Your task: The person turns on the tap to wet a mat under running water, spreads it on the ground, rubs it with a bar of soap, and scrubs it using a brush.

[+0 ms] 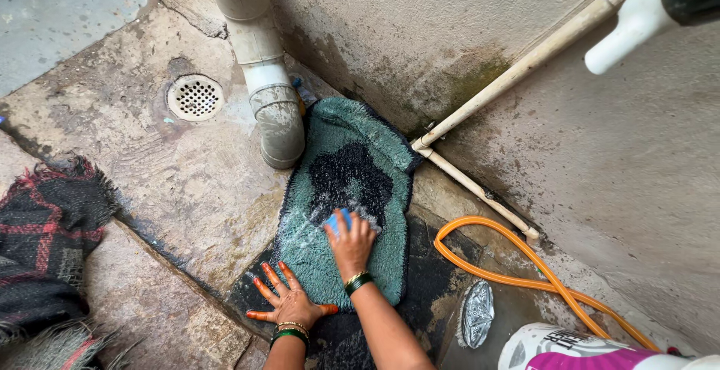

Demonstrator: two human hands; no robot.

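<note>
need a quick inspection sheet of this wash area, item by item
surface: wet, stained stone floor with a round drain cover
job's things: shaggy teal mat with a dark centre, soapy near the hands; blue scrubber
clutter: dark checked cloth at left; silvery wrapper; white and pink container
grippers: right hand closed on the blue scrubber; left hand flat, fingers spread at the mat's edge
cables: orange hose looped on the floor
surroundings: stained wall, white drainpipe, thin pipes, white tap
</note>
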